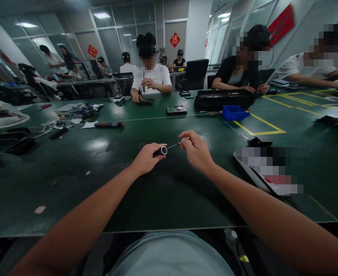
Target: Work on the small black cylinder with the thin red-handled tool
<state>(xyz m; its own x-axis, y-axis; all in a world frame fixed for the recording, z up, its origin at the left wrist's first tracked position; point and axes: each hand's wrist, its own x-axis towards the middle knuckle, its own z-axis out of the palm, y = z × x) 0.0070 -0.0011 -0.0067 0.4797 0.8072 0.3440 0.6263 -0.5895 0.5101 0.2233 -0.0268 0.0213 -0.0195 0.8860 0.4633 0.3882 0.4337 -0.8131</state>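
Over the green table, my left hand (147,158) is closed around a short black cylinder (159,151) with a bright silver ring at its round end, which faces right. I cannot make out its exact kind. My right hand (194,147) pinches a thin screwdriver (174,145) by its handle, which is red near the shaft. The metal shaft points left toward the ringed end of the cylinder. Whether the tip touches the ring or stops just short of it, I cannot tell. The fingers hide most of the screwdriver's handle.
Right of my hands lies a white-edged flat item (253,172), partly blurred out. Farther back are a blue bin (234,113), a long black casing (223,100) and a hard drive (176,110). A dark pen-like tool (109,124) lies left. Several people sit across the table.
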